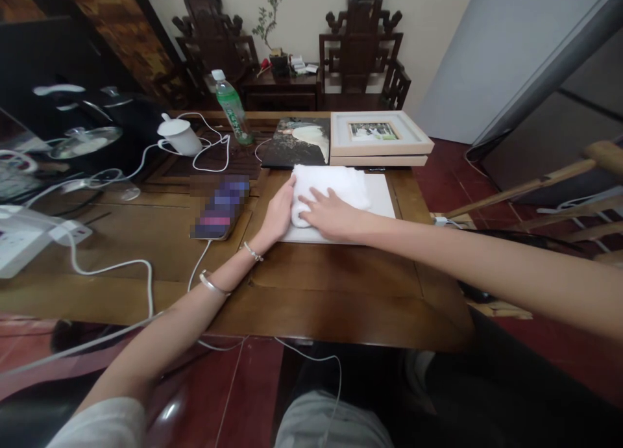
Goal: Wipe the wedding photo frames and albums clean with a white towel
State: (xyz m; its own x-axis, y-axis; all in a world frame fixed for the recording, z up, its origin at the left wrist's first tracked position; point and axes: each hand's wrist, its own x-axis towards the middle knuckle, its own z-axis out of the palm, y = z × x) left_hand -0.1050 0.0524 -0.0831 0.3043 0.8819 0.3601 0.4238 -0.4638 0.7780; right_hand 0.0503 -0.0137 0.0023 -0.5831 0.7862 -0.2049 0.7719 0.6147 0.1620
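A folded white towel (335, 178) lies on a flat white board (382, 198) near the right part of the wooden table. My right hand (333, 214) rests on top of the towel with its fingers spread and flat. Along the left side of the towel, my left hand (280, 211) stands on edge with its fingers stretched out, touching the towel's side. Some of its fingertips are hidden by the towel. Two bracelets circle my left wrist and forearm.
Behind the towel are a dark photo panel (296, 139) and a stacked pale frame (379, 150). A charging phone (221, 208), green bottle (231, 107), white lidded cup (180, 136), power strip (24, 240) and trailing white cables occupy the left. The wooden table (316, 298) ends in front of me.
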